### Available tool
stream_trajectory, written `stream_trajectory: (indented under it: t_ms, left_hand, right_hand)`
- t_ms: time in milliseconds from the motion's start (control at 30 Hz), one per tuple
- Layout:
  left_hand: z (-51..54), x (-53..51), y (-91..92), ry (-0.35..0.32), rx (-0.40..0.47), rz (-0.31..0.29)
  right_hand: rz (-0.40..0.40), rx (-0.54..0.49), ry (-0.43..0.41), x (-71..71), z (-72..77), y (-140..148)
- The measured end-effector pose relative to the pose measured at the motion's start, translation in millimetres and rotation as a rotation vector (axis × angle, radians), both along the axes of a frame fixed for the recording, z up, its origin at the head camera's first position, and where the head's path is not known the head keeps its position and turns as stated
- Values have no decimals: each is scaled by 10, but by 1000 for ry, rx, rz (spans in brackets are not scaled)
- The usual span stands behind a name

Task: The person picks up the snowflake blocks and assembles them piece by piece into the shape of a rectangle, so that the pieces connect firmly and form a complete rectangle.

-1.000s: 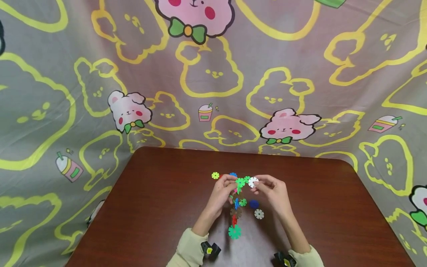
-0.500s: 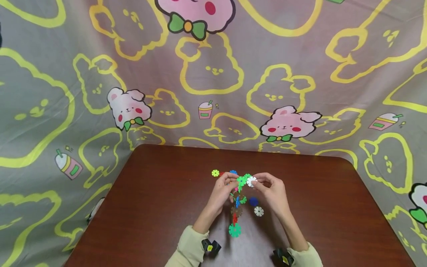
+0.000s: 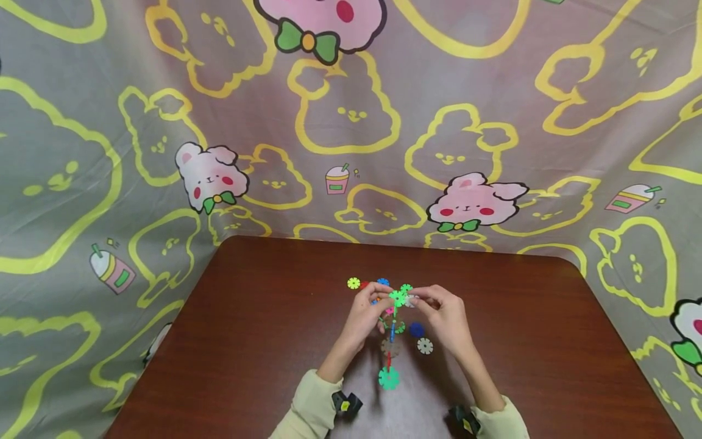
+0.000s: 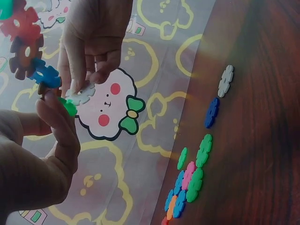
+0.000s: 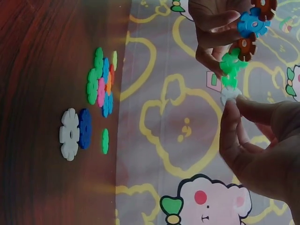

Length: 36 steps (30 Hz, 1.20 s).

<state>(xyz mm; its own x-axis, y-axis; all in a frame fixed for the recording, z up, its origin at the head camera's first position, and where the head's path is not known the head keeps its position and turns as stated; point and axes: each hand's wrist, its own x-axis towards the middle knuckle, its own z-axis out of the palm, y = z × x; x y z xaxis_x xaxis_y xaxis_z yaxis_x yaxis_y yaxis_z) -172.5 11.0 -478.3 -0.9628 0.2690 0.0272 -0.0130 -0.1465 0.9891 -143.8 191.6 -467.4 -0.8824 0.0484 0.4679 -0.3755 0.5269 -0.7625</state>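
Linked plastic discs (image 4: 21,60) form a notched, many-coloured chain, which we find raised above the bench (image 3: 274,305) between a person's bare hands. In the head view it runs from the hands toward six o'clock, seen almost edge-on, and ends in a large green disc (image 3: 389,378). From the left wrist we see it climb toward eleven o'clock: brown, blue, brown, red, then green. Curled fingers of the left hand (image 3: 361,317) grip the chain near its other, green end; at three o'clock from there, the right hand (image 3: 451,312) pinches a white disc (image 5: 229,94) between thumb and fingers. We see this disc against the chain's green end, yet cannot tell whether their slots interlock.

Near five o'clock from the gripped pieces, a dark blue disc (image 3: 417,330) and a loose white disc (image 3: 425,346) lie just beside each other. A yellow disc (image 3: 353,283) lies between nine and ten o'clock, and we find a pink disc (image 4: 188,176) and an orange disc (image 4: 172,205) among blue and green ones on the bench.

Each black wrist mount (image 3: 347,403) bears a yellow patch, its marking too small for us to read. At twelve o'clock, a cloth (image 3: 384,171) shows printed rabbit heads and drink cups.
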Motion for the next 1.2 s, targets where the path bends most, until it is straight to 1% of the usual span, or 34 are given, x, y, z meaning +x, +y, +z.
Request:
stream_trajectory:
  t_ms: [67, 167, 433, 600, 700, 833, 967, 1067, 1133, 1200]
  left_hand:
    - [-6, 3, -2, 9, 0, -2]
    - [-9, 4, -4, 15, 5, -3]
    - [18, 16, -9, -11, 54, -6]
    - [29, 21, -18, -24, 61, -1]
    - [32, 11, -18, -36, 60, 4]
    - [69, -48, -13, -30, 46, -1]
    - [50, -68, -42, -17, 27, 3]
    - [27, -45, -52, -9, 6, 19]
    - [19, -21, -43, -7, -4, 22]
    - [22, -5, -23, -9, -11, 23]
  right_hand:
    - [3, 35, 44, -6, -11, -1]
    - [-3, 57, 86, -12, -21, -4]
    - [-8, 77, 216, -27, -74, -23]
    - [9, 74, 275, -35, -111, -40]
    - [19, 88, 304, -51, -113, -37]
    - [37, 108, 364, -128, -79, -11]
    - [98, 118, 387, -161, -80, -18]
    - [133, 118, 392, -137, -102, -23]
    - [133, 106, 403, -106, -120, -23]
    - [112, 93, 421, -78, -136, -20]
